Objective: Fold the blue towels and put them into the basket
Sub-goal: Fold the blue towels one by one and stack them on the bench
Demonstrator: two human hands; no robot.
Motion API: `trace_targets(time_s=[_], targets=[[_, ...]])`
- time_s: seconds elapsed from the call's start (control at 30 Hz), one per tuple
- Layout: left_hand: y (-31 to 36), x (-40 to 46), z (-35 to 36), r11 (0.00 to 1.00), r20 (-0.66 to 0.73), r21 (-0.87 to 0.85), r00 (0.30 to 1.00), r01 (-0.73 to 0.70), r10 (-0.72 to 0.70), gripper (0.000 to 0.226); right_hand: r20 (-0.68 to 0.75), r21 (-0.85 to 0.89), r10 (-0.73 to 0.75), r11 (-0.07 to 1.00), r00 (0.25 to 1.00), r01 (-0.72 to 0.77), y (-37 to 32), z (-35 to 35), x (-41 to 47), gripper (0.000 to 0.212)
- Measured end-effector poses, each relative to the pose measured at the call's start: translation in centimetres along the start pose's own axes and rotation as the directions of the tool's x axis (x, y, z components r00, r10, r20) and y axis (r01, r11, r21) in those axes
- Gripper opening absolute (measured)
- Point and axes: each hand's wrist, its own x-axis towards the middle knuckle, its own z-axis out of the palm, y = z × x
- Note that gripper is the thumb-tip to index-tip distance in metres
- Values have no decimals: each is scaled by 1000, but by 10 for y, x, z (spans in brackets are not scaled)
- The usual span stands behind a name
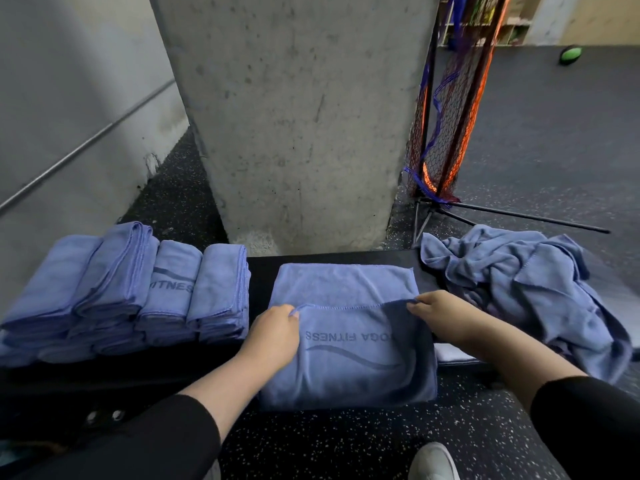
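left hand [277, 332], right hand [438, 315] — both pinching towel [346, 358] edge | folded stack [138, 292] left — loose pile [526, 285] right

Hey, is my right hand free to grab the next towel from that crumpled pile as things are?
Probably not yet. The right hand is pinching a corner of the towel being folded. The crumpled pile lies just beside it with nothing between, so once it lets go the way looks free.

On the tabletop [258, 271], folded towels [138, 292] sit left, a half-folded towel [346, 358] lies in the middle, and a crumpled pile [519, 285] lies right; a pillar [298, 116] stands behind.
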Motion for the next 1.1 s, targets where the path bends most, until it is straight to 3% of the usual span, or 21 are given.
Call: trace_targets(time_s=[0.07,0.13,0.23,0.3,0.4,0.5,0.6,0.77,0.87,0.97,1.1], targets=[[6,-4,-9,997,-29,-70,999,17,-19,42,-18,77,-20,997,1000,22,-2,-4,-7,30],[18,-4,-20,982,-111,-181,992,46,-67,38,-57,259,-19,965,998,33,-10,-14,-13,24],[38,8,-42,944,-245,-327,963,30,-116,29,-243,337,-27,935,970,110,-29,-33,-9,17],[49,23,-57,977,-259,-210,966,-32,-24,29,-345,321,-46,933,938,163,-38,-39,2,17],[52,58,-66,981,-180,159,974,-109,137,27,-384,171,-110,967,917,187,-42,-37,24,26],[39,89,-51,932,-25,349,993,-103,119,15,-330,-82,-169,985,929,150,-35,-26,47,25],[30,100,-28,903,161,413,986,-115,52,19,-253,-224,-179,967,951,123,-24,-15,63,25],[32,103,-24,858,246,490,969,-157,37,31,-204,-400,-195,911,960,100,-17,-15,68,34],[29,101,-24,851,241,509,971,-130,5,27,-180,-449,-195,888,964,96,-12,-15,68,36],[30,101,-24,837,199,532,980,-125,19,22,-235,-395,-196,914,952,91,-5,-15,71,30],[37,106,-25,836,157,544,987,-71,-19,19,-299,-447,-198,893,934,47,-7,-14,77,28]])
